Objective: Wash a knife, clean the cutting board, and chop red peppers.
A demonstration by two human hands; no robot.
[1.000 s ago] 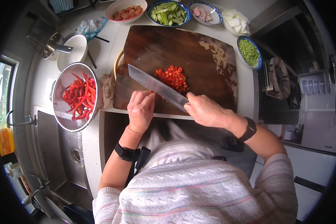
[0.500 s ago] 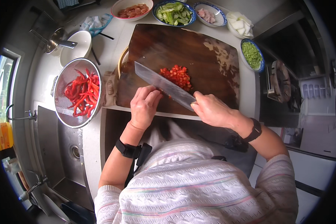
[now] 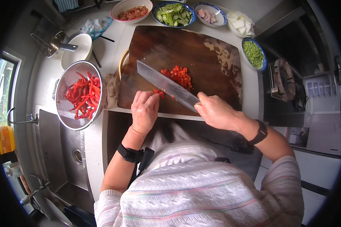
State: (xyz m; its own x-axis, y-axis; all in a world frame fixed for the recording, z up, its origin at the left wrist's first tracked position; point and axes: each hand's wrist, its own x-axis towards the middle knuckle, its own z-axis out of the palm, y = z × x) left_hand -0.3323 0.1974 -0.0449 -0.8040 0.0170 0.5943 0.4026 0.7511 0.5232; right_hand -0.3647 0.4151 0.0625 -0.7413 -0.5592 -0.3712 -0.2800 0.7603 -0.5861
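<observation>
My right hand (image 3: 218, 111) grips a broad kitchen knife (image 3: 165, 84) by its handle, the blade slanting up and left over a dark wooden cutting board (image 3: 170, 45). Beyond the blade lies a heap of chopped red chili (image 3: 180, 76). My left hand (image 3: 144, 109) is closed at the board's near left edge, fingers curled around a red chili pepper (image 3: 159, 93) that is mostly hidden, with cut red bits showing at the fingertips. A small gap separates those fingers from the blade. A few small bits lie along the blade's near side.
Left of the board, a mesh strainer (image 3: 60, 108) holds several whole red chilies beside the sink (image 3: 55, 151). Bowls of sliced meat (image 3: 116, 15), green slices (image 3: 155, 19), pale pink pieces (image 3: 224, 19), white slices (image 3: 240, 23) and chopped greens (image 3: 264, 62) line the far and right sides.
My left hand has drawn back slightly left and down from the blade, uncovering red chili pieces at its fingertips. The knife stays in nearly the same place.
</observation>
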